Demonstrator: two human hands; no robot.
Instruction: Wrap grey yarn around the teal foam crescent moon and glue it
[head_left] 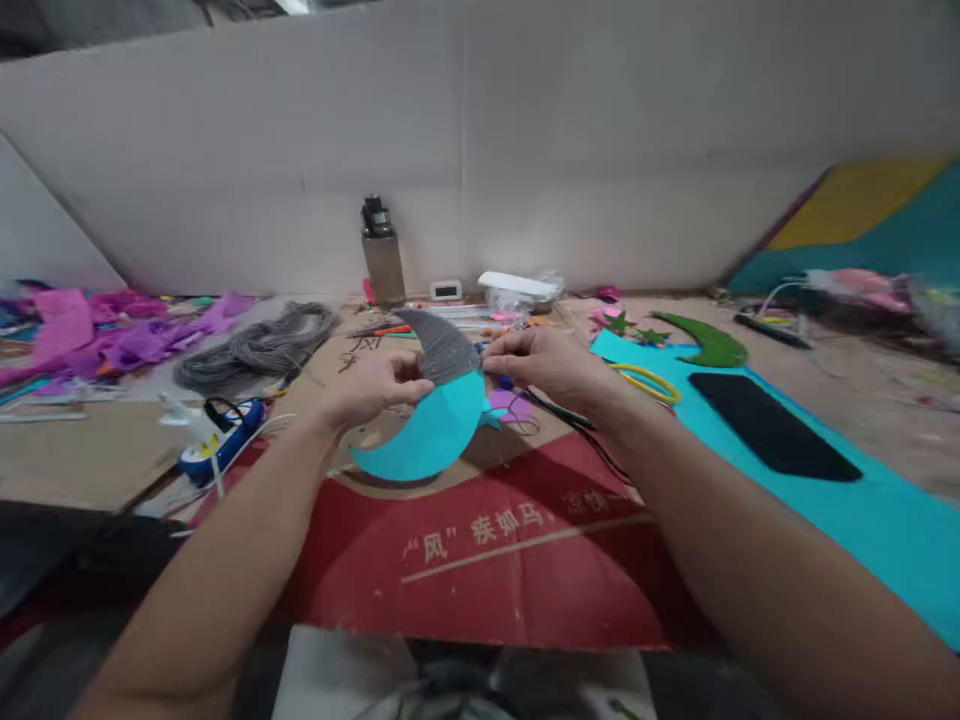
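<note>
A turquoise crescent cutout (431, 430) is held up, tilted, over the cardboard. Grey yarn (442, 347) is wound closely around its upper part; the lower part is bare. My left hand (382, 385) pinches the inner edge near where the winding stops, thumb in front. At the opposite, outer edge, my right hand (536, 362) has its fingertips pinched together on the grey yarn; the tips are partly hidden. Below that hand, a thin strand loops over a pink piece (511, 406). A small turquoise star (492, 414) is just beside the crescent.
Red-printed cardboard (480, 610) covers the table front. Left are a grey yarn skein (259, 350), purple scraps (142, 335) and a power strip (221, 440). Right are a black phone (772, 423) on a turquoise sheet (847, 530), yellow cord (649, 383) and a green crescent (712, 342). A bottle (383, 260) stands behind.
</note>
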